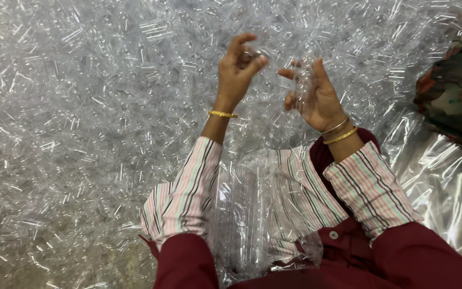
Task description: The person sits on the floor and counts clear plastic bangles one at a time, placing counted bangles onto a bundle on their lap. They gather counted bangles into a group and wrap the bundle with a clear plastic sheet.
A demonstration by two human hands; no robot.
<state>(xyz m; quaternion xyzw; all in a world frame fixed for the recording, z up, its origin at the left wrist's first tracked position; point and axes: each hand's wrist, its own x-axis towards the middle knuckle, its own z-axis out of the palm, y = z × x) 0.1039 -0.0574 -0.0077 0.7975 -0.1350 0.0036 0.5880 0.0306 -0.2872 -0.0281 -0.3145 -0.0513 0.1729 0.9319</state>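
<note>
2 hands: left hand [237,67] pinches a small clear plastic piece [250,54], right hand [316,96] grips a glossy tube [304,88].

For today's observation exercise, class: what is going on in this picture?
A person sits over a huge heap of small clear plastic pieces. The left hand pinches one small clear piece at its fingertips, and the right hand holds a stack of clear pieces upright. A clear plastic bag holding more rests in the lap. Patterned cloth lies at the right edge.

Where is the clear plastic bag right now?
In the head view, the clear plastic bag lies low in the middle, on the person's lap between the two striped sleeves, below the left hand and right hand.
</note>
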